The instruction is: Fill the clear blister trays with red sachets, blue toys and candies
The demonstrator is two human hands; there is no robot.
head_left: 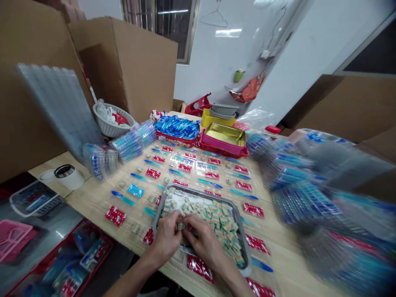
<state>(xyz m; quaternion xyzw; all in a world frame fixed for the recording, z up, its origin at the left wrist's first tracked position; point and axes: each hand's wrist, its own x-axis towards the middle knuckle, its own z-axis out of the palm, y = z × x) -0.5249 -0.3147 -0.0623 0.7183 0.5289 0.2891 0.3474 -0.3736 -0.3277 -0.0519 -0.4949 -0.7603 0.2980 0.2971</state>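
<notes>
A metal tray (240, 231) lies on the wooden table (93, 198) in front of me, filled with several small green-and-tan striped blocks (222, 220). Both hands reach into its near left part. My left hand (167, 239) has its fingers curled down among the blocks. My right hand (202, 241) sits beside it, fingers bent and touching the left hand's fingertips. Between the fingertips a small block seems pinched, but which hand holds it is unclear. Around the tray lie rows of red packets (115, 215), blue pens (123, 199) and clear blister trays (182, 161).
Stacks of clear blister packs stand at the left (100, 160) and, blurred, at the right (297, 181). A red basket of blue pens (177, 128), a gold tin (224, 135) and a white basket (111, 119) sit at the back. Cardboard boxes (130, 62) surround the table. A white jar (68, 176) stands left.
</notes>
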